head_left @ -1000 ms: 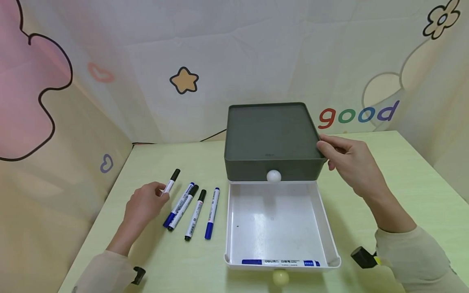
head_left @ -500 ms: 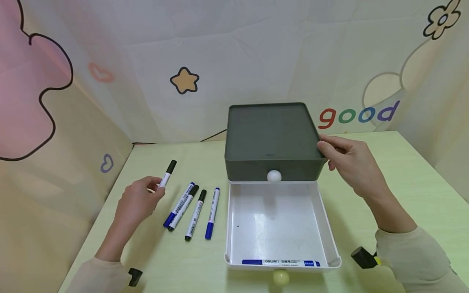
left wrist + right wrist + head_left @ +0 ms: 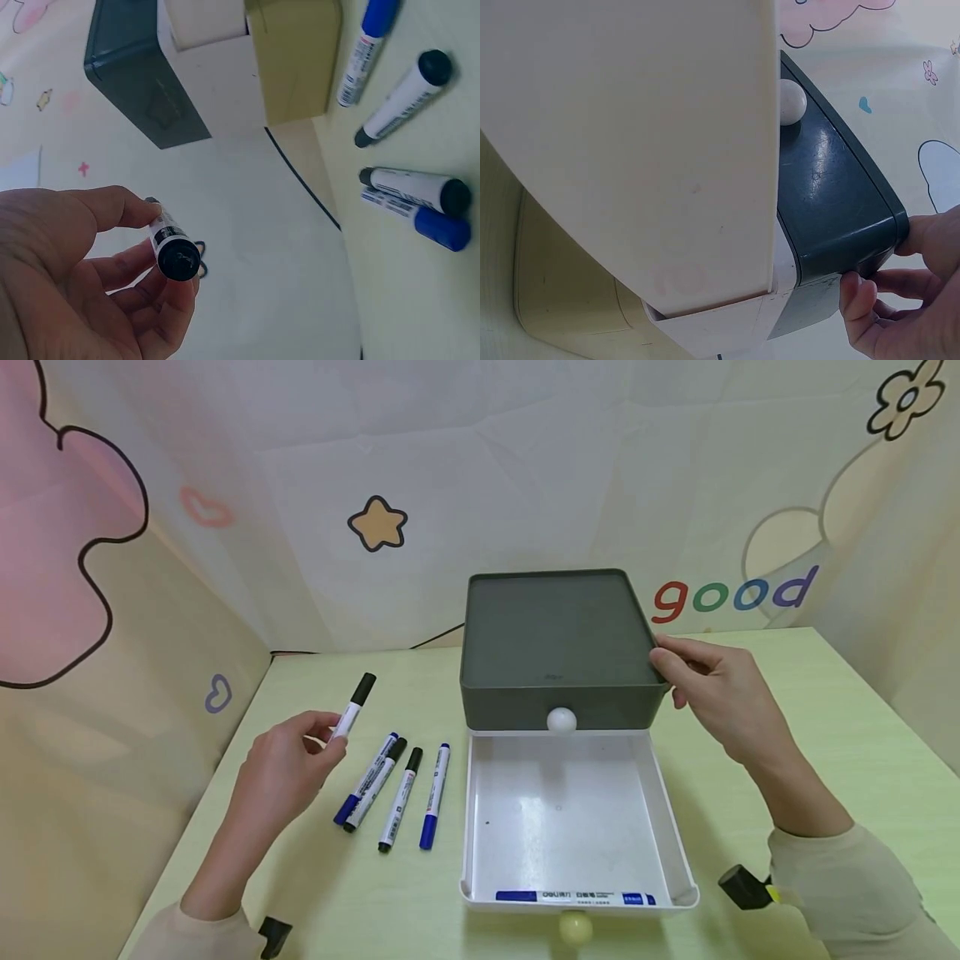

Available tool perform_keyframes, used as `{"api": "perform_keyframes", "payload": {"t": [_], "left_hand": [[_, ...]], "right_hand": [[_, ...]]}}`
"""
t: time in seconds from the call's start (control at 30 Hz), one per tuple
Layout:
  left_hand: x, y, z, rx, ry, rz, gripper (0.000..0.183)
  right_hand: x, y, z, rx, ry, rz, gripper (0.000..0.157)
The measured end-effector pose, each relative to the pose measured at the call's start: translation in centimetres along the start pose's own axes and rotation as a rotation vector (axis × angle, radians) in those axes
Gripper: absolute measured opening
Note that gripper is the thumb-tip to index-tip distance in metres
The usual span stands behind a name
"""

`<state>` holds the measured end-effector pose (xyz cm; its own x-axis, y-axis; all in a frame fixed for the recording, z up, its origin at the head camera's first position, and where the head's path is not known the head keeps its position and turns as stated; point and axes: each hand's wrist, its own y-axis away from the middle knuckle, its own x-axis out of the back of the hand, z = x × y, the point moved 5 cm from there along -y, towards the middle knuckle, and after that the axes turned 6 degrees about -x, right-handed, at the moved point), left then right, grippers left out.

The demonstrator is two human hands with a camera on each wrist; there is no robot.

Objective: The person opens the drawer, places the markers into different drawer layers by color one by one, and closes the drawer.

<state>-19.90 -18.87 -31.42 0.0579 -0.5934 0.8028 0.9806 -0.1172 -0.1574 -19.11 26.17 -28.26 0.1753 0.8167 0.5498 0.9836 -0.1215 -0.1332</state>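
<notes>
A black-capped whiteboard marker [image 3: 353, 708] is pinched between the thumb and fingers of my left hand [image 3: 281, 768], raised above the table's left side. In the left wrist view, the black end of this marker points at the camera. My right hand [image 3: 723, 702] grips the right edge of the dark green top unit [image 3: 558, 631] of a drawer box, thumb over the top and fingers along the side. Below it, the white drawer [image 3: 555, 818] is pulled out. Along that drawer's front wall lies a blue marker [image 3: 588, 898].
Between my left hand and the drawer lie several markers: a touching pair [image 3: 372, 785], a black-capped marker [image 3: 401, 802] and a blue-capped marker [image 3: 435, 797]. A white knob [image 3: 561, 720] sticks out of the green unit, a pale yellow knob [image 3: 575, 928] out of the drawer. Printed cloth hangs behind.
My left hand has lifted the black-capped marker up from the table, first slightly left, then back to the right. The right hand, drawer box and other markers have stayed put.
</notes>
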Motion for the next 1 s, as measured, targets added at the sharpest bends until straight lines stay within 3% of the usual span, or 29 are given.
{"api": "perform_keyframes", "payload": {"t": [0.57,1.0], "left_hand": [[1.0,2.9,5.8,-0.084,0.067,-0.010,0.027],[0.1,4.1,9.8,-0.188,0.086,-0.057,0.024]], "right_hand": [[0.1,0.1,0.0,0.009,-0.001,0.006,0.046],[0.0,0.1,-0.1,0.000,-0.004,0.000,0.046]]}}
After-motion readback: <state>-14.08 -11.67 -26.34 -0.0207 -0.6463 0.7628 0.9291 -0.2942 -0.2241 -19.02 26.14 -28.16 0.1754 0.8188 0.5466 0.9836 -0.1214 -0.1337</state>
